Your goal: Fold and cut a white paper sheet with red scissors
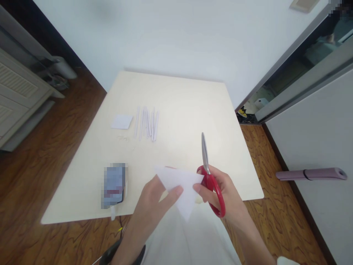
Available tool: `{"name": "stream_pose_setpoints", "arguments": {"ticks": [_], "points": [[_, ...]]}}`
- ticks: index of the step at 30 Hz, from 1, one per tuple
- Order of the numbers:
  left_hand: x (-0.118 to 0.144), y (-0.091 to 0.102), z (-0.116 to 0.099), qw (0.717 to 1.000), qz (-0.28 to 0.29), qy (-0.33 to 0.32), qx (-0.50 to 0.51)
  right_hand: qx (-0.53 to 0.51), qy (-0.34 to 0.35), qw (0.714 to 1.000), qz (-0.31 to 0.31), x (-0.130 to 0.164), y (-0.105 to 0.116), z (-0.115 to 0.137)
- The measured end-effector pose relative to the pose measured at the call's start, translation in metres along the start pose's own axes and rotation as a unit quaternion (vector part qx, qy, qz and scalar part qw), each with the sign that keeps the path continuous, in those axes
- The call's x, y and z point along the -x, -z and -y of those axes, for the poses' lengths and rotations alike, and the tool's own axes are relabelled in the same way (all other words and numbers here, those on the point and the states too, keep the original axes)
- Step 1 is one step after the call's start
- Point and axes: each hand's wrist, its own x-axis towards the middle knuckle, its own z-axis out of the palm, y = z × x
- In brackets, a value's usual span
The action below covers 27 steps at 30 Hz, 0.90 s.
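Left grip (152, 198) pinches white triangular paper (185, 178); right grip (228, 187) holds its corner and red-handled metal scissors (209, 176), blades toward twelve, paper at nine o'clock.

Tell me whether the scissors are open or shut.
Shut. The blades of the scissors lie together as one narrow shape, pointing away from the person, while the right hand holds the red handles.
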Motion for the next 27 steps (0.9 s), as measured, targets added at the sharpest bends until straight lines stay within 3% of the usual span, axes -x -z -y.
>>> {"name": "stream_pose_setpoints", "arguments": {"ticks": [5, 11, 17, 22, 27], "points": [[-0.001, 0.002, 0.003, 0.999, -0.037, 0.004, 0.012, 0.040, 0.018, 0.999, 0.012, -0.002, 0.002, -0.003], [-0.002, -0.004, 0.002, 0.994, -0.089, 0.004, 0.062, -0.002, 0.008, 0.999, 0.031, 0.000, 0.003, -0.005], [0.000, -0.003, 0.008, 0.998, -0.007, 0.049, 0.046, -0.043, 0.007, 0.999, 0.012, -0.001, -0.002, -0.010], [-0.002, -0.007, 0.006, 0.991, 0.115, 0.066, -0.018, -0.077, 0.040, 0.995, -0.047, -0.006, -0.006, -0.006], [-0.002, -0.007, -0.007, 0.988, 0.142, 0.067, -0.001, -0.068, 0.056, 0.994, -0.066, -0.009, -0.006, 0.000]]}}
